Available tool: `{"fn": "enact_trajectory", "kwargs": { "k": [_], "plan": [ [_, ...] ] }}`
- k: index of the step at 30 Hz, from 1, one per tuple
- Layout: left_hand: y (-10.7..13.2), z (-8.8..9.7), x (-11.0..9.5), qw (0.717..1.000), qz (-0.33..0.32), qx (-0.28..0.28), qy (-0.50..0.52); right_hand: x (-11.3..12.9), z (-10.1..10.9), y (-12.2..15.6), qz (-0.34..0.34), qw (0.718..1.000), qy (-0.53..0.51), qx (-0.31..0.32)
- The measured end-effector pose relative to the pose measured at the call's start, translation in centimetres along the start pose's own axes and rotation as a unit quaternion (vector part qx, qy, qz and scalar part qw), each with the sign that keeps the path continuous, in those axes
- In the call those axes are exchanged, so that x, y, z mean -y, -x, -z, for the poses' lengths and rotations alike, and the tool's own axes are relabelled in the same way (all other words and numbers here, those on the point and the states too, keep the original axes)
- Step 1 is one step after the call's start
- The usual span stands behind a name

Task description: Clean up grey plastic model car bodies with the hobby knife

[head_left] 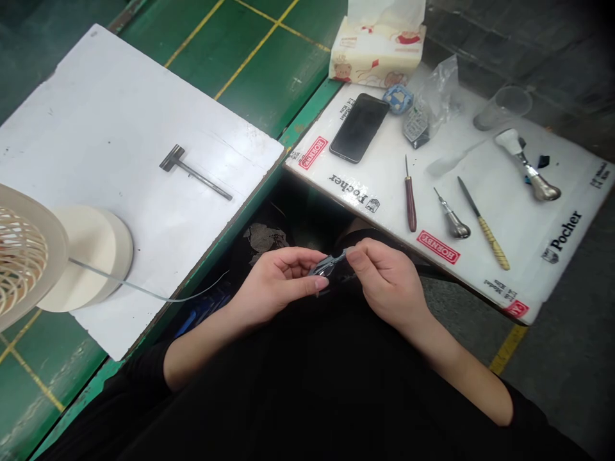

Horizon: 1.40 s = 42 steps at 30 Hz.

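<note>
White mat [500,256] with awls [410,205] [451,221] beyond the hands [276,285] [389,282]

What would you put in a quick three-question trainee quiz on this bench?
1. Multiple choice: what do the left hand and right hand hold between them? A metal part; B tissue box; C cup.
2. True or false: the phone and the file lie on the same mat.
3. Fill in: seen from the person's seat, the fan stands to the ____ of the hands.

Key: 1 A; 2 true; 3 left.
</note>
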<state>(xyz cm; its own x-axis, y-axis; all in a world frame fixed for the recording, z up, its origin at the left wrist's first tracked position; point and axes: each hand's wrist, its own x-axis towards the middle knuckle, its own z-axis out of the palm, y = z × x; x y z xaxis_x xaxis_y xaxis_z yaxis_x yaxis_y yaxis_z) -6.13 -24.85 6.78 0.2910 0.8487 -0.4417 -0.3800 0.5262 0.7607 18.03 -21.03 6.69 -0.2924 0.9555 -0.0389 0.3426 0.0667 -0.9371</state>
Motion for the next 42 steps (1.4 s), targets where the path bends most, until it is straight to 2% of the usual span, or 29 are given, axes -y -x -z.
{"fn": "enact_trajectory", "kwargs": {
  "k": [16,23,28,42],
  "plan": [
    [0.40,-0.27,-0.34,0.995,-0.042,-0.045,-0.078,0.19,-0.52,0.21,0.001,0.999,0.024,-0.027],
    [0.39,-0.38,-0.45,0.996,-0.040,-0.056,-0.061,0.16,-0.63,-0.04,0.002,0.999,0.023,-0.028],
    [0.09,-0.28,-0.43,0.997,-0.050,-0.041,-0.044,0.19,-0.63,-0.21,-0.015,1.000,0.009,-0.021],
    [-0.04,-0.12,0.03,0.997,-0.050,-0.060,-0.024,0.21,-0.96,-0.49,-0.033,0.999,0.005,-0.014]
  ]
}}
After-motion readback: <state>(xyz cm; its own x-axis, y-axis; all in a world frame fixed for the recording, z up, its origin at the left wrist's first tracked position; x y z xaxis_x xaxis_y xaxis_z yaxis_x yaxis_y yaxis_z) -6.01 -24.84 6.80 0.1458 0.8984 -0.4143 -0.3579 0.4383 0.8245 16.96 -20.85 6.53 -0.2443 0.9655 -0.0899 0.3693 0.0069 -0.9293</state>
